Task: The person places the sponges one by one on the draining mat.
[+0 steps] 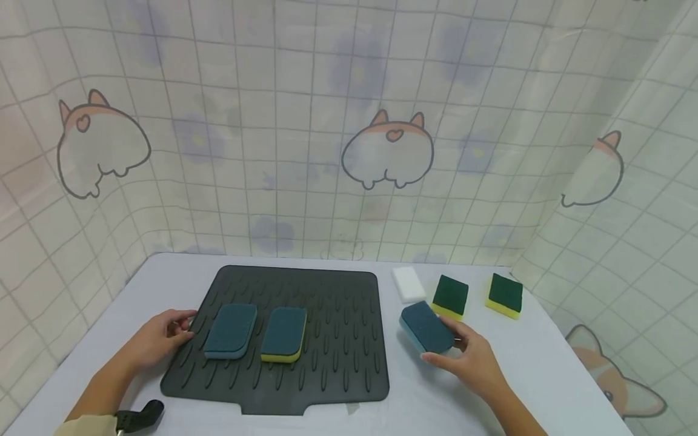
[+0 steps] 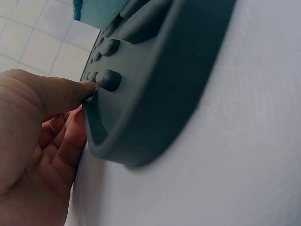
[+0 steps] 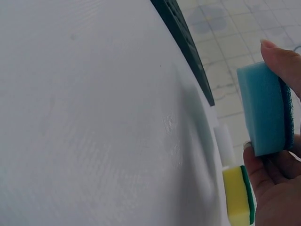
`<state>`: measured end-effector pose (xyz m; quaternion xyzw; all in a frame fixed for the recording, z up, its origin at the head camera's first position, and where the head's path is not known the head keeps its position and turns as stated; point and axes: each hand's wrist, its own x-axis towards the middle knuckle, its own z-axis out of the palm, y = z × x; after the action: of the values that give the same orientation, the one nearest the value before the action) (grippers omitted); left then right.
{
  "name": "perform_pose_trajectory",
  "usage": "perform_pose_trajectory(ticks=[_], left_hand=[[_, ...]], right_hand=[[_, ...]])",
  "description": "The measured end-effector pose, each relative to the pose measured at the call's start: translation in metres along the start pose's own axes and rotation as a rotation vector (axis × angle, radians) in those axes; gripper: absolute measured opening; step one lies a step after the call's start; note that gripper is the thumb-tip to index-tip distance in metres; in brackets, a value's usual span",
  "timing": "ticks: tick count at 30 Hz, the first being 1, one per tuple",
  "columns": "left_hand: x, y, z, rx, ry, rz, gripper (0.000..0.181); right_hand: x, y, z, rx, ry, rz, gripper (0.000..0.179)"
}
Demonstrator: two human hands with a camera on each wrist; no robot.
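A blue sponge (image 1: 426, 329) with a dark scouring face is held by my right hand (image 1: 470, 358), thumb on one side and fingers on the other. In the right wrist view this sponge (image 3: 264, 110) is tilted above the table. My left hand (image 1: 158, 336) grips the left edge of a dark grey ridged drying mat (image 1: 343, 290). The left wrist view shows the thumb (image 2: 70, 94) on the mat's rim and the other fingers curled beneath it. On the mat lie another blue sponge (image 1: 231, 330) and a yellow sponge (image 1: 284, 333) with a dark blue top.
Right of the mat, a white sponge (image 1: 409, 284) and two yellow sponges with green tops, one nearer (image 1: 450, 297) and one farther right (image 1: 504, 295), lie on the white table (image 1: 540, 375). A tiled-pattern curtain (image 1: 305, 121) stands behind. A black object (image 1: 140, 416) is by the left wrist.
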<state>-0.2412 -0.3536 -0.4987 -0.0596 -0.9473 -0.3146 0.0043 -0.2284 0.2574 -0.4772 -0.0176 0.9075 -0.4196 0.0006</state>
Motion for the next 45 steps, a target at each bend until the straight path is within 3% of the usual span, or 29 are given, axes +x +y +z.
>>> perform_pose_trajectory(ticks=[8, 19, 35, 45], left_hand=[[-0.002, 0.003, -0.001, -0.003, 0.011, 0.01, 0.049], [0.0, 0.0, 0.002, 0.004, 0.023, 0.007, 0.048], [-0.003, 0.002, 0.001, -0.004, 0.034, 0.003, 0.047], [-0.004, 0.006, 0.002, 0.011, 0.05, -0.001, 0.047]], right_hand=[[0.001, 0.0, 0.001, 0.033, 0.006, -0.041, 0.093], [0.0, 0.001, 0.007, 0.017, 0.0, 0.01, 0.095], [-0.001, -0.004, 0.017, 0.031, 0.006, 0.023, 0.094], [0.001, -0.01, 0.025, 0.06, 0.012, -0.026, 0.09]])
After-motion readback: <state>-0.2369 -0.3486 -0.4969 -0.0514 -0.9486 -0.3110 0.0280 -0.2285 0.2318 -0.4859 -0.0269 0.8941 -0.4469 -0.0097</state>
